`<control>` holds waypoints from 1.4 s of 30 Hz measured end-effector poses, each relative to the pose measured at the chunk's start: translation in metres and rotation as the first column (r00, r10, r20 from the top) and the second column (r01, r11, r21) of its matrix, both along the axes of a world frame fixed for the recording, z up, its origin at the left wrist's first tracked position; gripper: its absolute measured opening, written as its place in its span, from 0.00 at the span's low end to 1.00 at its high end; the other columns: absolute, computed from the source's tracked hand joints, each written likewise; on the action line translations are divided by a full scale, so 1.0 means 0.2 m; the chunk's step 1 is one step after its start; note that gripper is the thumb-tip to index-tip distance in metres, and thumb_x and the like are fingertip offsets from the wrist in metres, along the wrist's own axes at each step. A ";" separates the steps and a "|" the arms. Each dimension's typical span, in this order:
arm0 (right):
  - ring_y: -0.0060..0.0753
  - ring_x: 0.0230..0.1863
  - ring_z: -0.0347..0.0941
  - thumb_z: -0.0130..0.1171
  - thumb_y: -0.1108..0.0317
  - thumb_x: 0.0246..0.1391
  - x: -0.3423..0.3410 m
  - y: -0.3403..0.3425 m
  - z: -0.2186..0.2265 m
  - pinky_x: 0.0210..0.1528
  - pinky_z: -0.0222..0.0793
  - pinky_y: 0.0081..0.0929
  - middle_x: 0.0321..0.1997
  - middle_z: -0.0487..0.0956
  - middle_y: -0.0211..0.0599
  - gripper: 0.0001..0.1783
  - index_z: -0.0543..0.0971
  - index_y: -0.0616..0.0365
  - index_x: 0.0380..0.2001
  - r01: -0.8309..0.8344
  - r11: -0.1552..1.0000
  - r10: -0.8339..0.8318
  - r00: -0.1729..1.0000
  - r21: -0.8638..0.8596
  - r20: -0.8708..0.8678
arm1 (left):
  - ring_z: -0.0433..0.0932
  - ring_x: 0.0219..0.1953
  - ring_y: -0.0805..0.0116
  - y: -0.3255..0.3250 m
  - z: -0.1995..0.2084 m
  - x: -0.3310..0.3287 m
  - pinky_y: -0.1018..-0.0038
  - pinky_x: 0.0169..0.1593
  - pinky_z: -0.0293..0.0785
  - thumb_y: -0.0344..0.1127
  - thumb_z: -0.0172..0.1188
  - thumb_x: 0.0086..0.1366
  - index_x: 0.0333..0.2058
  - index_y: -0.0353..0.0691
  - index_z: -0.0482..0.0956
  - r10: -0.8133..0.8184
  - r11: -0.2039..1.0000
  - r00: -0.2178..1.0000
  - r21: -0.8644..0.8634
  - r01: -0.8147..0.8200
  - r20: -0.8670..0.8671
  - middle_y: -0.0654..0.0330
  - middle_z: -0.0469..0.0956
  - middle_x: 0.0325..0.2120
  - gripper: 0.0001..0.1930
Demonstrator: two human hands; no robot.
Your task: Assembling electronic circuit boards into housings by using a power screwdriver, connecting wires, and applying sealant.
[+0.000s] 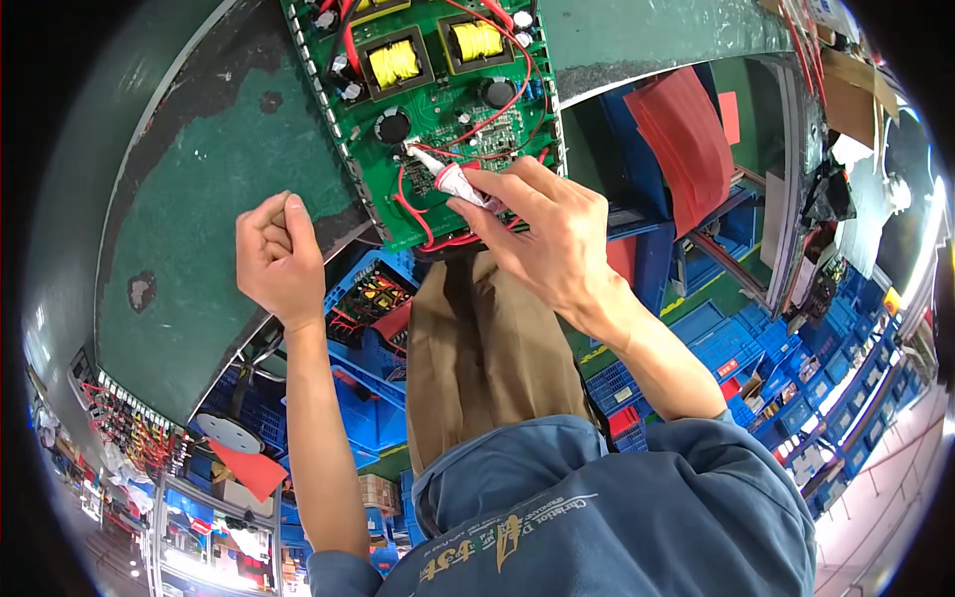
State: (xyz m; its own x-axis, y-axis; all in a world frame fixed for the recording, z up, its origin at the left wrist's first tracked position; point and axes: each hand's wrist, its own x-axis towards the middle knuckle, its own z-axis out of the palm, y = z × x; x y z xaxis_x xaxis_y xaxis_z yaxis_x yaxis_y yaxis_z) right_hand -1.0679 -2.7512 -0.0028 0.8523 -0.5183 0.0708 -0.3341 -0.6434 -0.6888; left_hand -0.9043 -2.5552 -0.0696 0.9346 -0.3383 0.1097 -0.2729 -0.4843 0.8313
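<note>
Between the fingers of my right hand is a small white glue tube with red markings. Its slim white nozzle points up and left, the tip beside a round black capacitor on a green circuit board. Whether the tip touches the board, I cannot tell. The board carries yellow-wound transformers, further black capacitors and loose red wires. My left hand is closed in a fist left of the board, over the bench's edge. Its curled fingers hide whatever may be inside.
The board lies on a worn green bench whose edge curves close to my body. Right of it, a red sheet hangs over a blue bin. Blue crates stand below, one with more circuit boards. More wired boards sit at far left.
</note>
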 end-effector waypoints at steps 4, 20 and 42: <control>0.31 0.21 0.74 0.76 0.70 0.47 0.00 0.03 0.00 0.22 0.68 0.27 0.25 0.77 0.33 0.15 0.86 0.56 0.41 0.019 1.000 -0.019 1.000 0.002 -0.013 | 0.66 0.22 0.89 0.01 0.01 0.00 0.89 0.24 0.59 0.26 0.66 0.67 0.40 0.35 0.82 -0.046 0.998 0.999 0.035 0.045 0.020 0.67 0.81 0.29 0.04; 0.32 0.22 0.75 0.75 0.72 0.50 0.00 0.14 -0.01 0.24 0.70 0.28 0.25 0.78 0.36 0.15 0.85 0.58 0.42 0.172 0.981 -0.174 0.984 0.086 0.026 | 0.64 0.18 0.89 0.01 0.01 0.01 0.86 0.22 0.58 0.24 0.68 0.64 0.36 0.36 0.83 -0.046 0.999 0.999 -0.011 0.046 0.008 0.69 0.79 0.30 0.03; 0.20 0.26 0.79 0.63 0.58 0.65 -0.05 0.03 0.15 0.24 0.64 0.18 0.31 0.83 0.31 0.16 0.84 0.62 0.44 0.364 0.145 -0.232 0.916 0.920 -0.326 | 0.65 0.22 0.88 0.01 0.02 0.00 0.86 0.23 0.58 0.25 0.66 0.66 0.38 0.34 0.82 -0.086 0.995 0.996 0.052 0.084 0.030 0.69 0.77 0.31 0.03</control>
State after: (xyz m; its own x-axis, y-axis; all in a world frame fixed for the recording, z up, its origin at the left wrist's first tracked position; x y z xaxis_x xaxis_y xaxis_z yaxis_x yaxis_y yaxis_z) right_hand -1.0778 -2.7455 0.0264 0.5806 -0.3406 -0.7395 -0.4262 0.6467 -0.6325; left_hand -0.9038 -2.5529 -0.0655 0.8985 -0.4224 0.1199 -0.3410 -0.4994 0.7964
